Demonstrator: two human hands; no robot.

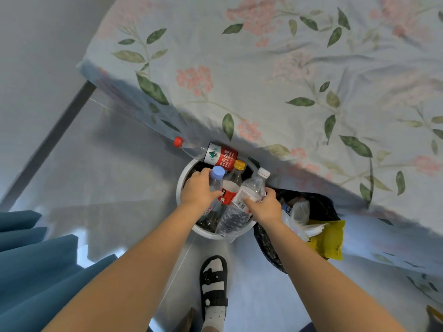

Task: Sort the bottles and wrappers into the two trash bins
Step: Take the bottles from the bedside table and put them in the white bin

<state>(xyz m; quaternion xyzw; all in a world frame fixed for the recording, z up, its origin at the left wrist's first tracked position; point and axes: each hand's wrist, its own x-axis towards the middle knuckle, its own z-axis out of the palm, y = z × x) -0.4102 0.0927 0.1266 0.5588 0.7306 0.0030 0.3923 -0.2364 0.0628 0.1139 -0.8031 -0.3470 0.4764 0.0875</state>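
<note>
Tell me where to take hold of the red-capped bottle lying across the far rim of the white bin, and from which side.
Grip the red-capped bottle around its labelled middle, reaching over from above. It lies on its side across the white bin rim, cap pointing left, with the bed overhanging close behind, so the top is the open side. The left hand looks nearest, though it now holds the blue-capped bottle.

A white bin (183, 183), a yellow wrapper (332, 240), teal curtain (36, 255), and pink-flowered, green-leafed pale-blue cloth (275, 75).
</note>
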